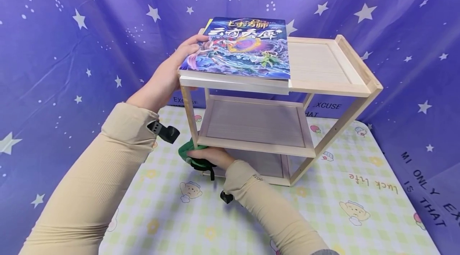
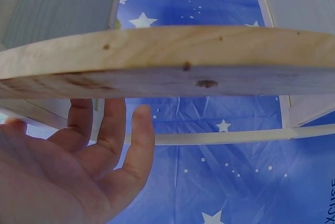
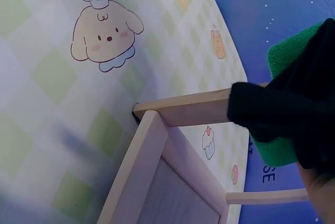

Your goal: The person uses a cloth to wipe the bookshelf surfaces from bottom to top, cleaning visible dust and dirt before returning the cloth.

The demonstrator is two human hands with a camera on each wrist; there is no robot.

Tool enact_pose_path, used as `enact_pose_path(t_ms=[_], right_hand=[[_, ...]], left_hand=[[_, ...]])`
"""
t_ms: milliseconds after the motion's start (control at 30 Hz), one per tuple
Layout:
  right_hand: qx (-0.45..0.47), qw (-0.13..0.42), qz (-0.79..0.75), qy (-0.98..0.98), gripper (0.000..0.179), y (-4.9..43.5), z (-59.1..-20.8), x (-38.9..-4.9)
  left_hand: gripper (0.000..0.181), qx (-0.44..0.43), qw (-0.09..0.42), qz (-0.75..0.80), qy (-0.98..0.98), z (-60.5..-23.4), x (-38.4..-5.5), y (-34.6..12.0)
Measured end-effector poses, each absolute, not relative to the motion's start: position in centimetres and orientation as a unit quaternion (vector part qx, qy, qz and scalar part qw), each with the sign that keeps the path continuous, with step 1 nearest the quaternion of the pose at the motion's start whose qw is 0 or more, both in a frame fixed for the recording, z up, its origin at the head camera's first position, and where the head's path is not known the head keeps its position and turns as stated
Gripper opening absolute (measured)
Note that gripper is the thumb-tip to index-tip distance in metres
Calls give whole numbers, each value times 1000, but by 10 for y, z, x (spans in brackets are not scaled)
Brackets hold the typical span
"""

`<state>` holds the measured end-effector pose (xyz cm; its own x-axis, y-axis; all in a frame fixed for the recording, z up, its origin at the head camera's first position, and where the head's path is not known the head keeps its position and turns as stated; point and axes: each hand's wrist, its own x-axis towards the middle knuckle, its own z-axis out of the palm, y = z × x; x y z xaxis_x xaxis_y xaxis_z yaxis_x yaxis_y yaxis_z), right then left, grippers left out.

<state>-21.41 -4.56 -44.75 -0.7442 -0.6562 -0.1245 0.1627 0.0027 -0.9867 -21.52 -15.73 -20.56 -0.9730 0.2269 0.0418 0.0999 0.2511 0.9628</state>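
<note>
A light wooden three-tier shelf (image 1: 316, 61) stands on the table. At its upper left corner my left hand (image 1: 163, 77) grips the top tier, with fingers above beside the books and others underneath. In the left wrist view, curled fingers (image 2: 112, 140) reach behind a wooden side post (image 2: 157, 51). A book with a blue illustrated cover (image 1: 244, 57) lies uppermost in a stack on the top tier. Lower down, my right hand (image 1: 212, 155) holds a green and black cloth (image 1: 187, 151) against the front left post. In the right wrist view, the cloth (image 3: 285, 56) hides most of that hand.
The table carries a checked cartoon tablecloth (image 1: 165, 207). Purple star-printed curtains (image 1: 118, 15) hang behind and at both sides. The middle tier (image 1: 255, 121) and bottom tier (image 1: 267, 163) sit below the books. Each wrist wears a black strap (image 1: 167, 132).
</note>
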Motion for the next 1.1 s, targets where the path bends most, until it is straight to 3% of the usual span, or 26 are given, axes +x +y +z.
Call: enact_pose_path(t_ms=[267, 467, 833, 1100], right_hand=[[-207, 248, -639, 698, 25, -42, -449, -216], [-211, 243, -634, 703, 28, -42, -455, -216], [-207, 203, -633, 717, 52, -48, -480, -214], [-214, 178, -626, 728, 59, -50, -497, -213]], left_hand=[[40, 108, 50, 600, 791, -206, -215, -157], [41, 104, 49, 602, 790, -205, -216, -156], [41, 97, 49, 596, 796, -206, -216, -157], [41, 101, 45, 597, 795, -206, -216, -157]])
